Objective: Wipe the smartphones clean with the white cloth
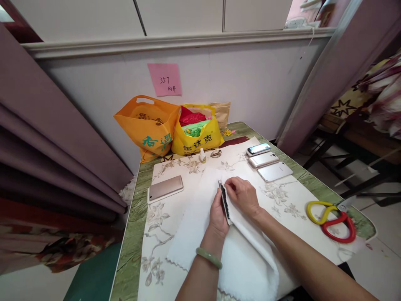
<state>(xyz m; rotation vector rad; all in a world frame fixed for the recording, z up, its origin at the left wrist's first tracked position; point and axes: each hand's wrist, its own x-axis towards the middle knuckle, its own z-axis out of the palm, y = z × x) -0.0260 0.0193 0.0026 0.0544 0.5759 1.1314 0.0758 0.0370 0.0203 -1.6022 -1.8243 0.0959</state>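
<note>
A soft, matt surface is shown by the white cloth point(250, 259). To the cloth's right, a smooth sheen is given off by the silver phone point(275, 171), and glossy plastic is seen in the scissors' handles point(341, 217). Beyond the cloth, matt fabric is perhaps used for the orange bag point(156, 131).

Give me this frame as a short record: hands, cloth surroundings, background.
left hand: holds phone, raised on edge
right hand: fingers on white cloth, beside that phone
left of cloth: gold phone, lying flat
right of cloth: row of phones; scissors, yellow and red handles
rear: orange bag, yellow bag
posted: pink note, marked 357
</note>
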